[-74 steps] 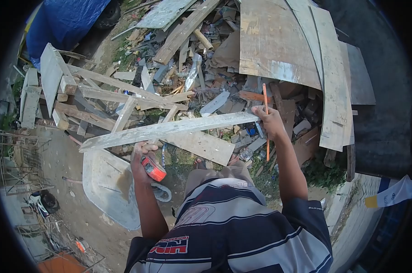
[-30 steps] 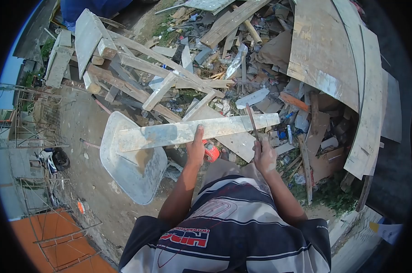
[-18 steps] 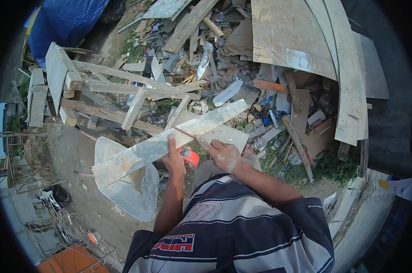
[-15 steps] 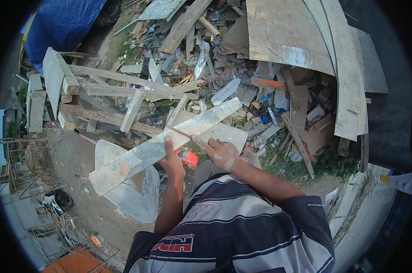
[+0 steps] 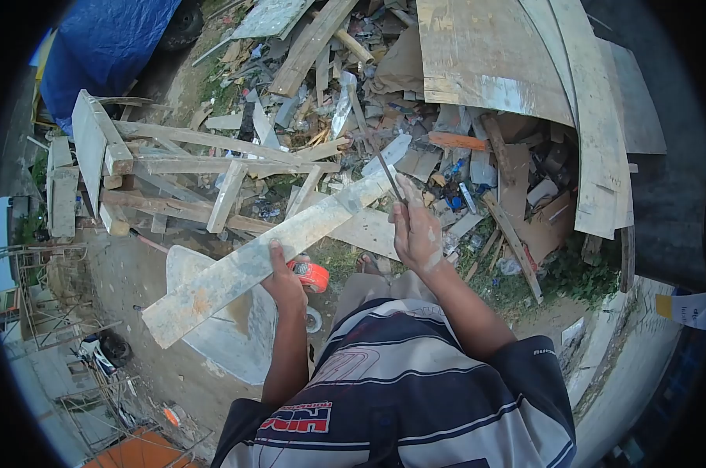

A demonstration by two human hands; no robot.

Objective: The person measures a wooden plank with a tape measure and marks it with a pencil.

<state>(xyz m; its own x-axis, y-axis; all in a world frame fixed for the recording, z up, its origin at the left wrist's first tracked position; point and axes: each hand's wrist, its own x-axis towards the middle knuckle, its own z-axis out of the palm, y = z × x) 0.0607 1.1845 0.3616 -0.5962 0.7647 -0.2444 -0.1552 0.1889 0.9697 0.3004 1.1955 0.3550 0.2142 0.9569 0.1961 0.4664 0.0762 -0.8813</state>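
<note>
A pale, stained wooden plank (image 5: 236,269) lies slantwise in front of me. My left hand (image 5: 285,282) is closed on its near edge, the thumb on top. Against that hand's fingers sits an orange tape measure (image 5: 309,275); whether the fingers grip it too is hidden. Near the plank's far right end, my right hand (image 5: 417,234) is closed around a long, thin, dark stick-like tool (image 5: 375,148). The tool points up and away, passing by the plank's end; its exact kind cannot be made out.
A nailed wooden frame (image 5: 205,165) stands ahead left. Below the plank is a grey wheelbarrow tray (image 5: 248,343). Rubble and scrap wood (image 5: 447,156) cover the ground ahead, with large plywood sheets (image 5: 493,62) at upper right. A blue tarp (image 5: 103,62) hangs at upper left.
My right hand has moved right and up, off the plank's middle to near its far end, and its tool has swung from pointing left to pointing up. The plank has shifted slightly down and left.
</note>
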